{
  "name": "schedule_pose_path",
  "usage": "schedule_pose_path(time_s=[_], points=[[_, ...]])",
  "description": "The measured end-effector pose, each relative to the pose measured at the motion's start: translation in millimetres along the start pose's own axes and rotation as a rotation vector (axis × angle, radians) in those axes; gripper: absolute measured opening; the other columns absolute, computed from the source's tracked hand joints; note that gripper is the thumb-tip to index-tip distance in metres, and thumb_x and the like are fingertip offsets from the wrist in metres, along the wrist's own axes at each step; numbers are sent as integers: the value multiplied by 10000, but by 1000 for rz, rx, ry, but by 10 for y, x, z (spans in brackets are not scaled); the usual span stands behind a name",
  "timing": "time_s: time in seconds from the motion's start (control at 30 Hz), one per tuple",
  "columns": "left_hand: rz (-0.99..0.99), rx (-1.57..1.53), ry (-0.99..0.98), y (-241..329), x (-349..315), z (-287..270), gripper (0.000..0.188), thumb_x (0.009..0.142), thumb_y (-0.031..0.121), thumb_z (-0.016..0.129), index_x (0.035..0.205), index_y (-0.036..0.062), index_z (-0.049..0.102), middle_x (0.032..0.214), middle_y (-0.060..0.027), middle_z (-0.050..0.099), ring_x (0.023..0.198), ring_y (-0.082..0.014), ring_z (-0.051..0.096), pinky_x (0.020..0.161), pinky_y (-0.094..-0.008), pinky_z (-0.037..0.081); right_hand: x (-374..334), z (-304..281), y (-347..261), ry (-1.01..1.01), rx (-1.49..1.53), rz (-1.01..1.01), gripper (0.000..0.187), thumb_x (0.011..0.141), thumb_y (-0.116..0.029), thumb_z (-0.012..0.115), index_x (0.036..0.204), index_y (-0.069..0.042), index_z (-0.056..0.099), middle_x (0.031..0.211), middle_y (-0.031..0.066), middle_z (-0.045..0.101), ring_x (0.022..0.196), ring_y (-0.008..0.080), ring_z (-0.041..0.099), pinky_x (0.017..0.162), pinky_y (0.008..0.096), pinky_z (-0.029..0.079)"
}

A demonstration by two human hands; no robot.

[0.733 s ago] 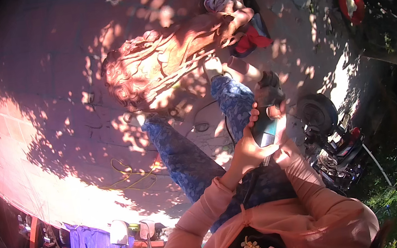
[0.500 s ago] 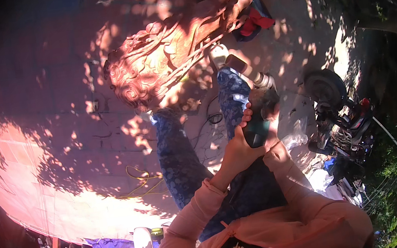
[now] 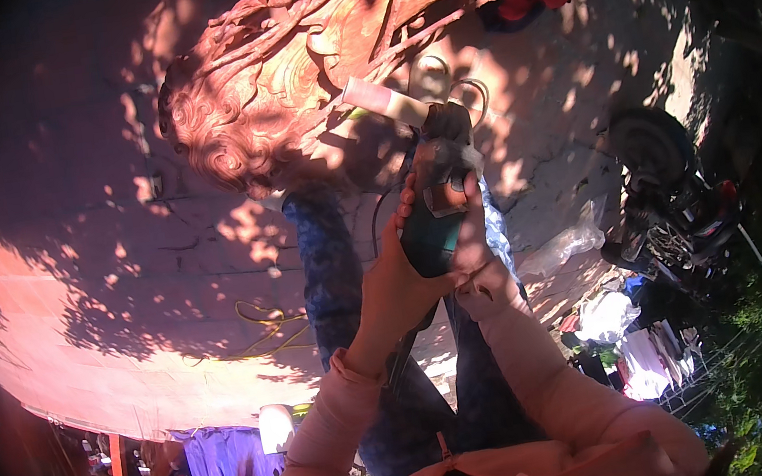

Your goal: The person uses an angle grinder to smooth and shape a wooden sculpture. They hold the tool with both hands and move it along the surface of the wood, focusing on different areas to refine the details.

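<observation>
I see both hands wrapped tight round the teal angle grinder (image 3: 436,216); left hand (image 3: 396,279), right hand (image 3: 473,245) steadying it just below the carved wooden sculpture (image 3: 283,77).

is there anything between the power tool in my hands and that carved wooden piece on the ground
Nothing visible. Both the left hand and the right hand grip the teal power tool, and its front end points straight at the carved wooden piece, with only open, shadow-dappled pavement around.
</observation>
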State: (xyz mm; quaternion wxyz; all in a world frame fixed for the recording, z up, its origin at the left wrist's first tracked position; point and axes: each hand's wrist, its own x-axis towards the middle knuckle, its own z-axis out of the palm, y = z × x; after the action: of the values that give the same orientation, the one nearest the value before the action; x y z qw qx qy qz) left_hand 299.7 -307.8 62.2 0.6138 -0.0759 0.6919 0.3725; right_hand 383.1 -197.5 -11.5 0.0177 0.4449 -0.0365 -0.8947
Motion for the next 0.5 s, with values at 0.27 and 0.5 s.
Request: schedule_pose_path(time_s=[0.27,0.5], points=[[170,85,84,253,842,49,734,599,292,826,1197,30,491,986,-183,673,928,-365,665,804,-420,521,631,88,-731,84,-268,-163,737,871,-654,503,1109,39,582,966,170,636,897,293,629,803,414,531],[263,30,250,77,873,19,677,615,234,812,1192,77,497,1014,-176,652,902,-364,662,775,-422,524,846,182,-585,243,-408,-118,655,888,-604,518,1041,22,636,878,116,662,848,225,648,775,360,541]])
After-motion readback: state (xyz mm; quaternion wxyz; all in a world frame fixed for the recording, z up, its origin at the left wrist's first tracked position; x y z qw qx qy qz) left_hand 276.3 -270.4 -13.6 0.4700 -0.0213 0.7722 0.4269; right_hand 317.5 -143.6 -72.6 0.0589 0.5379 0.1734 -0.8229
